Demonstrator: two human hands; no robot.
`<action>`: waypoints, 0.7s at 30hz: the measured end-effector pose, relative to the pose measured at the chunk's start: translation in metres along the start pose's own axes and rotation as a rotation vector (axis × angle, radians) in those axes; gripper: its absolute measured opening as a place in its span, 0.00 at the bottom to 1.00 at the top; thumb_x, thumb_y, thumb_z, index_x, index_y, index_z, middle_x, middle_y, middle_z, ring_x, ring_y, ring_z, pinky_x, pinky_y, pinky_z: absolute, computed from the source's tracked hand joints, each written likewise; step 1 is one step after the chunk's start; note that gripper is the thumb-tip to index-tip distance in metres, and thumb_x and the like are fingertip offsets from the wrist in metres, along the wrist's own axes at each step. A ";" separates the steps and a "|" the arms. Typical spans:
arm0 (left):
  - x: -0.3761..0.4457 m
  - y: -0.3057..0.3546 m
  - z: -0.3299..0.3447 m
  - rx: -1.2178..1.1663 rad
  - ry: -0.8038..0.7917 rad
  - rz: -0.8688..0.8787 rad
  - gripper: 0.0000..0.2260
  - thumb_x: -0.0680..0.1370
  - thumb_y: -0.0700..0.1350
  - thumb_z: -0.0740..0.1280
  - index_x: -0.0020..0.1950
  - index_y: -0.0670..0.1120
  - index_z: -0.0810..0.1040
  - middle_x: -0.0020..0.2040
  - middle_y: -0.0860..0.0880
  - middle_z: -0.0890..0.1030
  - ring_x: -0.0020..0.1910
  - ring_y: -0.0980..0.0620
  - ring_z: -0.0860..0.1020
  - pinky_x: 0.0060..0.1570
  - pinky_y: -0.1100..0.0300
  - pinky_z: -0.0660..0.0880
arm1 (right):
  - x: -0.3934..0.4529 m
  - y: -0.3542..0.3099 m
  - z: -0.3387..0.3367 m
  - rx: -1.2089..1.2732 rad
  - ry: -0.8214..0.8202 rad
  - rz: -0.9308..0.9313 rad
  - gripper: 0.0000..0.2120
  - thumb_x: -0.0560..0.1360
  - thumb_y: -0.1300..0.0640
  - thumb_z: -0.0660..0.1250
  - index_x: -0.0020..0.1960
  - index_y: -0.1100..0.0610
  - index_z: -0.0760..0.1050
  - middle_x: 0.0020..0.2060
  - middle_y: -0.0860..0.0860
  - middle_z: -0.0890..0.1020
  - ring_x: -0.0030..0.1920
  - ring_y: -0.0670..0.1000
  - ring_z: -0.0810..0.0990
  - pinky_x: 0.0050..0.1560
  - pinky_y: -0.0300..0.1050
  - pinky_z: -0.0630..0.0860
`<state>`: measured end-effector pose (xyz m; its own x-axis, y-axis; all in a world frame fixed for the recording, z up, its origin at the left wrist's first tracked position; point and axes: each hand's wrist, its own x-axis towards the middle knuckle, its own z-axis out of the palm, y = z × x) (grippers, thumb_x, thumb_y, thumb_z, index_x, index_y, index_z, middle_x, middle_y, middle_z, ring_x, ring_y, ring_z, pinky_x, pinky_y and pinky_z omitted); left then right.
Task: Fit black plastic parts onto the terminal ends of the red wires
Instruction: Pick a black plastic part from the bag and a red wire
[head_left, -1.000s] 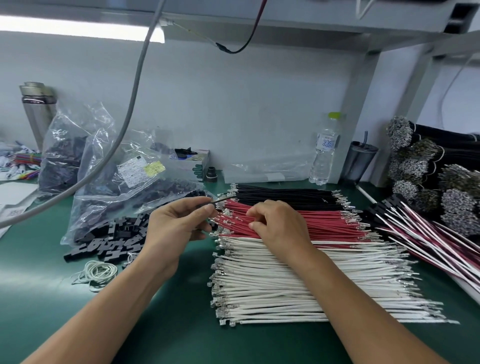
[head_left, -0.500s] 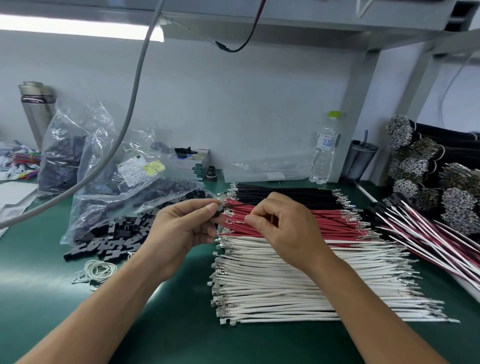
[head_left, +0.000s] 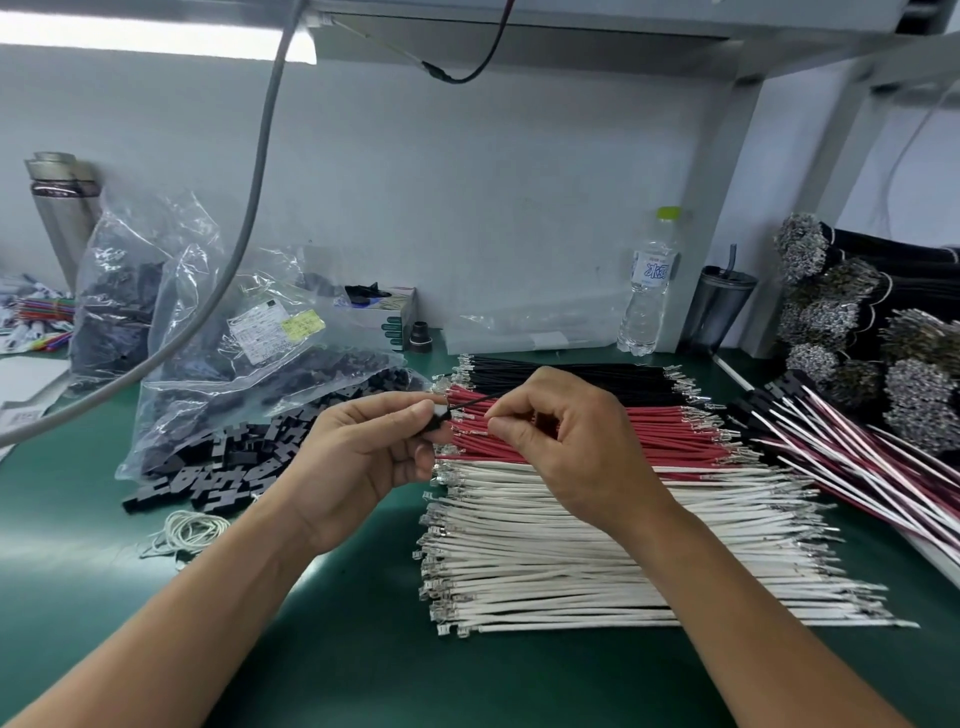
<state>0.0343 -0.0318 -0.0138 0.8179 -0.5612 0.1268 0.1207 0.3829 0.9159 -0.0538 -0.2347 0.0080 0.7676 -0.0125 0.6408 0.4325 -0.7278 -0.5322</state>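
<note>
Above the red wires (head_left: 597, 436), the left hand (head_left: 358, 457) pinches 1 black part (head_left: 434, 422); the right hand (head_left: 566, 441) pinches a dark wire (head_left: 470, 401). Risk: a misaligned terminal jams or bends.

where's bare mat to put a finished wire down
Bare green mat lies in front of the white wires, between the forearms, and left of the rubber bands. Crowded: loose black parts on the left, assembled wires on the right.
</note>
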 end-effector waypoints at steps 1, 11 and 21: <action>0.000 0.000 0.000 -0.009 -0.006 0.000 0.08 0.75 0.38 0.70 0.50 0.39 0.87 0.40 0.40 0.85 0.31 0.49 0.79 0.33 0.59 0.79 | 0.000 0.000 0.000 0.000 0.009 -0.002 0.01 0.76 0.57 0.74 0.45 0.52 0.83 0.39 0.42 0.80 0.42 0.47 0.79 0.44 0.51 0.77; 0.000 0.001 -0.002 -0.019 -0.044 -0.014 0.09 0.73 0.40 0.72 0.51 0.39 0.87 0.41 0.41 0.85 0.31 0.50 0.79 0.34 0.59 0.79 | -0.001 -0.003 0.001 -0.026 0.042 -0.025 0.02 0.74 0.57 0.75 0.44 0.52 0.83 0.39 0.42 0.79 0.42 0.46 0.79 0.42 0.46 0.78; 0.000 0.000 -0.002 -0.006 -0.062 -0.026 0.09 0.73 0.41 0.72 0.50 0.40 0.87 0.39 0.41 0.85 0.30 0.50 0.78 0.33 0.59 0.79 | -0.001 -0.007 0.003 -0.122 0.101 -0.108 0.01 0.74 0.58 0.75 0.44 0.53 0.83 0.40 0.42 0.78 0.40 0.45 0.79 0.40 0.45 0.77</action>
<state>0.0356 -0.0299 -0.0142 0.7780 -0.6155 0.1261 0.1455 0.3717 0.9169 -0.0565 -0.2276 0.0100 0.6657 0.0053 0.7462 0.4444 -0.8061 -0.3907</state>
